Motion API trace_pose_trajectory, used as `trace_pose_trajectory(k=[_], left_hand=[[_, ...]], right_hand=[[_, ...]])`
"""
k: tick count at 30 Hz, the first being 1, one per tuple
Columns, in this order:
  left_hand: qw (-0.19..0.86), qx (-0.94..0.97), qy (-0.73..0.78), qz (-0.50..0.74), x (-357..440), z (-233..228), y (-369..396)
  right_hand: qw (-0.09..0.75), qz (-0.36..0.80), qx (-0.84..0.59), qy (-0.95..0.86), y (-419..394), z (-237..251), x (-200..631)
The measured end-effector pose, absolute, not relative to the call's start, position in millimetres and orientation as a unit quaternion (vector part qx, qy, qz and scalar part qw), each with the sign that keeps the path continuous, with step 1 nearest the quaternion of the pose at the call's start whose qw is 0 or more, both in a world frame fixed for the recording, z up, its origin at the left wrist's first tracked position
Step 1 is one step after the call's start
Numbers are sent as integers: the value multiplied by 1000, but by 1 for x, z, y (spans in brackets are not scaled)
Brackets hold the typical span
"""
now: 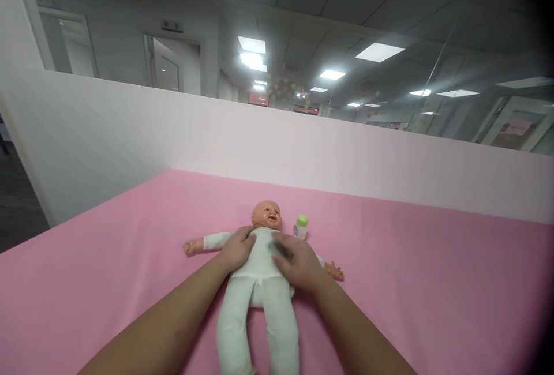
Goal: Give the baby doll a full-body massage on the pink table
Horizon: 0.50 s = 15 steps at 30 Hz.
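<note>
A baby doll (258,300) in a white suit lies on its back on the pink surface (411,282), head pointing away from me. My left hand (237,247) rests flat on the doll's chest near its shoulder. My right hand (296,262) lies on the other side of the chest, covering part of that arm. Both hands press on the doll with fingers spread and grip nothing. A small bottle with a green cap (300,227) stands just right of the doll's head, a little beyond my right hand.
A white partition wall (130,132) runs along the far edge of the pink surface. Beyond it are office doors and ceiling lights. Dark floor shows at the far left (17,202).
</note>
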<state>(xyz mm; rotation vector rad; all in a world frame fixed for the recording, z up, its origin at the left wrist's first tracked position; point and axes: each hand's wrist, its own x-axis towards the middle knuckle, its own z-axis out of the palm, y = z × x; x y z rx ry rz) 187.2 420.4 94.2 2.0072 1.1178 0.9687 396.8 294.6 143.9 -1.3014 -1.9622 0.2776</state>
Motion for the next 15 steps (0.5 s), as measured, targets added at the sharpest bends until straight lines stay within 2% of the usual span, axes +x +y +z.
trace_pose_trajectory(k=[3, 5, 11, 15], left_hand=[[342, 741, 430, 388, 188, 92, 423], [348, 728, 435, 399, 190, 92, 422], [415, 699, 418, 405, 190, 97, 417], [386, 722, 421, 389, 189, 95, 419]], right_hand=[[349, 163, -344, -856, 276, 151, 375], [309, 191, -298, -883, 269, 151, 363], [228, 182, -401, -868, 282, 145, 368], [204, 175, -465, -843, 293, 143, 382]])
